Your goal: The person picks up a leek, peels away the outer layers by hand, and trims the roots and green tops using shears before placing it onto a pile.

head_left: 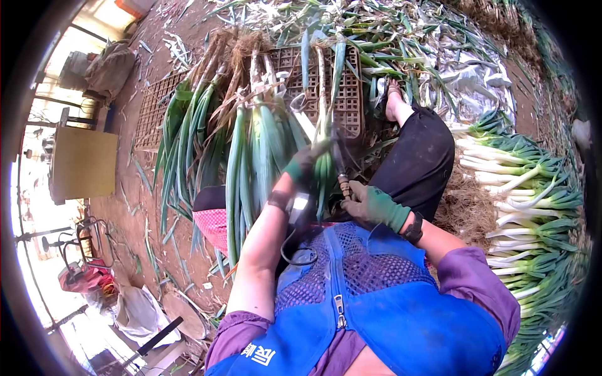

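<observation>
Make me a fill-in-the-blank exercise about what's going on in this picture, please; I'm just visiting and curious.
1. The right hand, gloved with a ____ cuff, grips a tool.
2. Just beyond the left hand, a stalk lies across a crate whose colour is ____.
3. The long row of green-and-white stalks lies on the person's ____ side.
4. The front of the blue vest is fastened with a ____.

Missing words: green; brown; right; zipper.

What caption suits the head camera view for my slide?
Gloved left hand at leek stalks, right hand holding a brass-coloured tool, with white-stemmed leeks lined up alongside.
</observation>
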Available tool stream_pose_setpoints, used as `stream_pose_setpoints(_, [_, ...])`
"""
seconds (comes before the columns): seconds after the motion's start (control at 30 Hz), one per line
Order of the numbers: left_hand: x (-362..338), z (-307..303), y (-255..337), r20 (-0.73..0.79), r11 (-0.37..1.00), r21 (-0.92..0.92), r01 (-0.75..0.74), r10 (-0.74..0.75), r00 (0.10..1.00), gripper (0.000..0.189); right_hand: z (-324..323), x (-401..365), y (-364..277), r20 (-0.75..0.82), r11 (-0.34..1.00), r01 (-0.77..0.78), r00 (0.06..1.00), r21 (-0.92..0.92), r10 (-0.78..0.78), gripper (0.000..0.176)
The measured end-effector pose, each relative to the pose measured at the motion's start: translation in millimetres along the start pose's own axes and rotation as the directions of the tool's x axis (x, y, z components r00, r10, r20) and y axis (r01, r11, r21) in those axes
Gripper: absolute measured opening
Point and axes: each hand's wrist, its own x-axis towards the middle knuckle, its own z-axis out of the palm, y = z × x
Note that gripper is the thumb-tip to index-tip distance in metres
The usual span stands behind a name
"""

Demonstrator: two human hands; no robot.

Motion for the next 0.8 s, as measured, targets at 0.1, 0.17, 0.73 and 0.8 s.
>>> stream_pose_setpoints(0.1, [6,-3,-5,0.041,0.976,0.197,-0.094,0.087,0.995,0.038,-7,-2,-14,0.025,0.979,0.04,0.999,-0.201,-0.036,0.044])
stream_pose_setpoints(0.17, [30,-28,-32,0.324,0.743,0.485,-0.462,0.338,0.884,0.035,-12,0,-19,0.018,0.958,0.038,0.999,-0.283,-0.034,0.046])
stream_pose_setpoints(0.73, [38,-36,-33,0.347,0.436,0.793,-0.425,0.249,0.904,0.026,-21,95,20,-0.047,0.994,-0.075,0.996,0.08,0.078,0.101])
stream_pose_setpoints(0.8, [13,-14,-13,-0.021,0.865,0.493,-0.089,0.114,0.993,0.026,-23,85,21,-0.143,0.997,-0.068,0.988,-0.019,0.065,0.099])
